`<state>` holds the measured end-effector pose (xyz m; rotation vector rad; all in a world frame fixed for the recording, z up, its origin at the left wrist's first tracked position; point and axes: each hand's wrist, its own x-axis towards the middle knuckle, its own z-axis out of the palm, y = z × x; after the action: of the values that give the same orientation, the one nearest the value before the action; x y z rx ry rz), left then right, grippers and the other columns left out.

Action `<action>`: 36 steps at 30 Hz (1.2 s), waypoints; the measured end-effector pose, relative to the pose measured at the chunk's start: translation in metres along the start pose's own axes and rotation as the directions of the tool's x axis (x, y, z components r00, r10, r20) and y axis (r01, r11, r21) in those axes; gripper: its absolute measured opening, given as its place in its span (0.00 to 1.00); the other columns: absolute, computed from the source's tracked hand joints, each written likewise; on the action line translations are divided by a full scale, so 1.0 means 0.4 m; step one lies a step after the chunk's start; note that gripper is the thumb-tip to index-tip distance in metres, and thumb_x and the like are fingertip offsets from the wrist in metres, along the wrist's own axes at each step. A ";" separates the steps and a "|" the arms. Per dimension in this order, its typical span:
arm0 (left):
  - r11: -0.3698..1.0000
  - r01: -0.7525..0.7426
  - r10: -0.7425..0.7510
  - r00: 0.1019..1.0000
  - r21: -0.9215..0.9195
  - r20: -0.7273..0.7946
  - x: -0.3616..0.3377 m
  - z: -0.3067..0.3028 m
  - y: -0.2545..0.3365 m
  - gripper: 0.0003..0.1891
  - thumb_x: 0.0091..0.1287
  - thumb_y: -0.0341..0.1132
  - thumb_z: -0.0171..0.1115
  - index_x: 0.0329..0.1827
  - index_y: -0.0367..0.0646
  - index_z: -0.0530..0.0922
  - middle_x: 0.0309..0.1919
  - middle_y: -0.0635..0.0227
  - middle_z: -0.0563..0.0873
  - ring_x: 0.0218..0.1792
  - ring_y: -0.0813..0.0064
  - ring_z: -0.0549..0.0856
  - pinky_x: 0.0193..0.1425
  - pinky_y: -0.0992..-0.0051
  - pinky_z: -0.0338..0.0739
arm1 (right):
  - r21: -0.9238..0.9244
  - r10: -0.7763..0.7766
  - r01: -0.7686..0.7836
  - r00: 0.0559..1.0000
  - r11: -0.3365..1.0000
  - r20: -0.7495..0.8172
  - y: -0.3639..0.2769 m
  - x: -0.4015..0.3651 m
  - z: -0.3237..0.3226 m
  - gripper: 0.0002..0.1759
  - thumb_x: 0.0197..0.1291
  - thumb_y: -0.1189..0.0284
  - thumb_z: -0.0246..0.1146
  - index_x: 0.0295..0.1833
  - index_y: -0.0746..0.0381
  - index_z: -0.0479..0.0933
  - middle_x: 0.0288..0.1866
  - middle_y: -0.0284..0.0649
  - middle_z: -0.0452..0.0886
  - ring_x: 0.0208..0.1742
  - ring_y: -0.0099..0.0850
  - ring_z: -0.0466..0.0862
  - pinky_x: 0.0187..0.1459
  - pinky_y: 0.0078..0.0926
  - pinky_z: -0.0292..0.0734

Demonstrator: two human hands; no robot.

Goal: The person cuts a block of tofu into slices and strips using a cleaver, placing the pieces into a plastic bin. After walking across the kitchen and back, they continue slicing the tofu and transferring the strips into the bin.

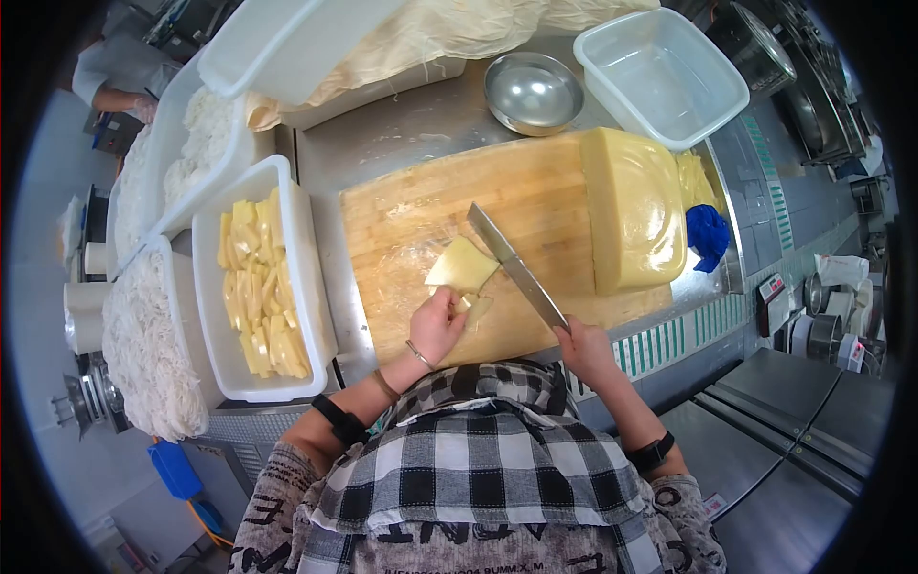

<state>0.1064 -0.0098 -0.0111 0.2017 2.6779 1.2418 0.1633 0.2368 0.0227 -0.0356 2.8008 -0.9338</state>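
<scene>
My right hand (585, 352) grips the handle of a broad kitchen knife (521, 273), its blade slanting up and left over the wooden cutting board (535, 182). Just left of the blade, touching or close to it, lies a flat pale yellow jelly-like slab (463, 265). My left hand (437, 327) is at the slab's near edge, fingers curled and closed on small cut pale yellow pieces (470, 305). A large, smooth block of the same jelly-like food (639, 210) rests on the board's right end.
Left of the board stands a white tub (304, 287) with many cut yellow strips (253, 287). Tubs of white shredded food (153, 335) are farther left. Behind are a metal bowl (534, 93), a translucent tub (665, 77) and cloth (421, 48). Another person's arm (120, 100) shows far left.
</scene>
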 end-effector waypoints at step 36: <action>0.930 0.326 -0.326 0.945 -0.170 0.030 0.012 -0.009 -0.082 0.19 0.49 0.47 0.66 0.18 0.41 0.70 0.12 0.67 0.73 0.16 0.69 0.74 0.22 0.72 0.69 | -0.052 -0.034 0.035 0.999 0.998 0.027 0.002 0.019 -0.029 0.09 0.58 0.68 0.52 0.34 0.64 0.71 0.17 0.52 0.73 0.22 0.49 0.76 0.25 0.44 0.69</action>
<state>0.0995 -0.0325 -0.0347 -0.2574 2.4502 1.3490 0.1535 0.2438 0.0300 -0.1033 2.8086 -0.8612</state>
